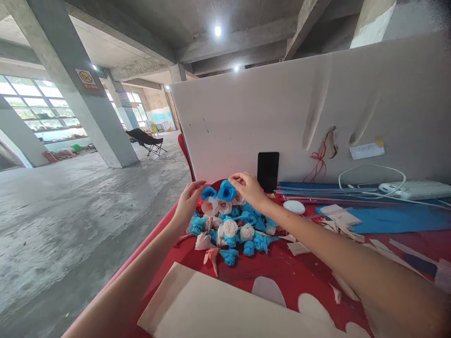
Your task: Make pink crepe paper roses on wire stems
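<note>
A pile of blue and pale pink crepe paper flowers lies on the red tablecloth (158,253). My right hand (247,188) is over the back of the pile, its fingers bent together at the upper edge of a blue paper flower (226,191). On the left side, my left hand (189,201) reaches beside another blue paper flower (209,193) with its fingers stretched out. Whether those fingers touch the flower I cannot tell. Pale pink paper roses (230,228) and blue blooms (229,257) sit in front, some with twisted ends.
A dark phone (268,172) leans against the white board (246,117). At the right are a white oval object (294,207), blue paper (394,219), paper scraps and a white power strip (416,189) with its cable. A pale sheet (211,305) and cut petal shapes (268,289) lie nearest me.
</note>
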The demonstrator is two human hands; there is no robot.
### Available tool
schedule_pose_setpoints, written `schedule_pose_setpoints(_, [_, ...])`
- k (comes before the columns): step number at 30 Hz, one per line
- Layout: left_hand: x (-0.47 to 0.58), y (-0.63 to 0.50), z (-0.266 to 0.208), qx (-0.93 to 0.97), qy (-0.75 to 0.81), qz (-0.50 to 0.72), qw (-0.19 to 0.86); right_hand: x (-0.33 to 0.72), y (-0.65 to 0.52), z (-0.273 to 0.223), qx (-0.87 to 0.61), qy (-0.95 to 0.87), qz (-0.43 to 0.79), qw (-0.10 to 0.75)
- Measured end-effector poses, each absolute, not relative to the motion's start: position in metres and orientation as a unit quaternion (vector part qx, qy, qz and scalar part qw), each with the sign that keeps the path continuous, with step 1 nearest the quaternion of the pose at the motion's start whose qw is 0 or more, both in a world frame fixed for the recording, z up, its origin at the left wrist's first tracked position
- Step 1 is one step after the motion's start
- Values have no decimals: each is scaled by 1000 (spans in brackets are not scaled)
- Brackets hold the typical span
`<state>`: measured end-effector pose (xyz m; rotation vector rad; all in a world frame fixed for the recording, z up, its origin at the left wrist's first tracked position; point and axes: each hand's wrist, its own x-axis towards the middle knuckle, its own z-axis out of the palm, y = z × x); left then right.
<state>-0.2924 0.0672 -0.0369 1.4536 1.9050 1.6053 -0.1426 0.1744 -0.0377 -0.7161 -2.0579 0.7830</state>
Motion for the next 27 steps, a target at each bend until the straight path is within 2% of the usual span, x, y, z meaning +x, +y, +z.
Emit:
schedule_pose_setpoints(6, [-284, 93, -2, 578, 659, 451, 167, -143, 184, -28, -303, -774, 440, 339])
schedule_pose_setpoints(11, [-281, 104, 2, 600, 665, 403, 188, -136, 178, -25, -307, -761, 493, 289])
schedule_pose_setpoints(22, [-279, 108, -3, 571, 682, 399, 223, -145, 177, -17, -365, -769, 484, 201])
schedule_pose_setpoints(27, [-281, 110, -1, 565, 688, 393, 231, -149, 178, -12, -373, -792, 442, 196])
